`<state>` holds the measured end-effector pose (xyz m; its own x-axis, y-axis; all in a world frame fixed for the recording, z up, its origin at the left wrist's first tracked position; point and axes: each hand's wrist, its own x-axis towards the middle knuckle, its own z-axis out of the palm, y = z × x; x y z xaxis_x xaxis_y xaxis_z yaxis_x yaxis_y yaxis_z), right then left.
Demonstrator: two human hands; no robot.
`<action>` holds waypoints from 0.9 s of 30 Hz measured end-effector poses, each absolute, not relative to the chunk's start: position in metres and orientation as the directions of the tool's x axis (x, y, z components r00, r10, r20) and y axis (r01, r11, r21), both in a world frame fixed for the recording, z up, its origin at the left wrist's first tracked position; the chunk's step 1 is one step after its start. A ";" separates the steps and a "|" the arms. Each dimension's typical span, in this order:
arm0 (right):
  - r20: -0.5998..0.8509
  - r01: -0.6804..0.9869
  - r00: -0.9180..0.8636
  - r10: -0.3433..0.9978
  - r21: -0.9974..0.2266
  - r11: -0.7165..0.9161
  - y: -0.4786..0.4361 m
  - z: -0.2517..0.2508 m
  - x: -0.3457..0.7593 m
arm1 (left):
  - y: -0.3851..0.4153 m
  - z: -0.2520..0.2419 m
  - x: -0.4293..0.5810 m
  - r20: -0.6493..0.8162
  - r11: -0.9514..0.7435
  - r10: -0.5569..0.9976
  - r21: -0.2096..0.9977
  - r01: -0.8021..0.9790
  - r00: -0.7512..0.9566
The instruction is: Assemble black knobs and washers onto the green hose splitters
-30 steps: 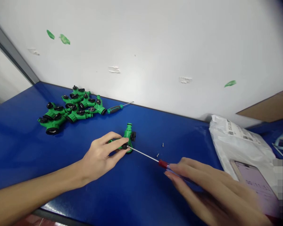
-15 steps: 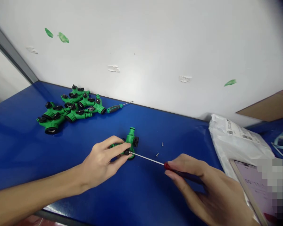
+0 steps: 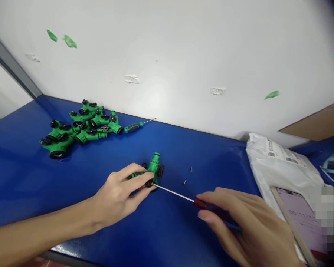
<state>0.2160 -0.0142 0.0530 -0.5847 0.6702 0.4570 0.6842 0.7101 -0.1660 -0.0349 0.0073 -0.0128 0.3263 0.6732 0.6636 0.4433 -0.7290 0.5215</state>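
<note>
Hose splitter (image 3: 155, 167) sits gripped in your left hand (image 3: 119, 196); your right hand (image 3: 239, 218) pinches a red-handled screwdriver (image 3: 175, 193) against its black knob (image 3: 149, 183).

Screwdriver (image 3: 174, 193) handle: mostly hidden in the right hand (image 3: 239, 222).
Hose connector (image 3: 155, 168): partly covered by the left hand (image 3: 118, 196).
Loose screws (image 3: 190, 169): too small to tell their heads.
Phone (image 3: 296, 217): screen blurred, partly pixelated.

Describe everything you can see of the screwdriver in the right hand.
The screwdriver has a long thin steel shaft, a red collar and a dark grip mostly hidden by the right hand, which holds it. It slants low over the blue bench, its tip at the black knob on the green hose splitter.
</note>
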 end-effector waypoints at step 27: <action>0.390 0.691 -0.552 0.737 -0.282 0.666 -0.021 0.050 0.229 | 0.003 -0.011 -0.032 0.632 -0.687 0.720 0.591 0.424 0.287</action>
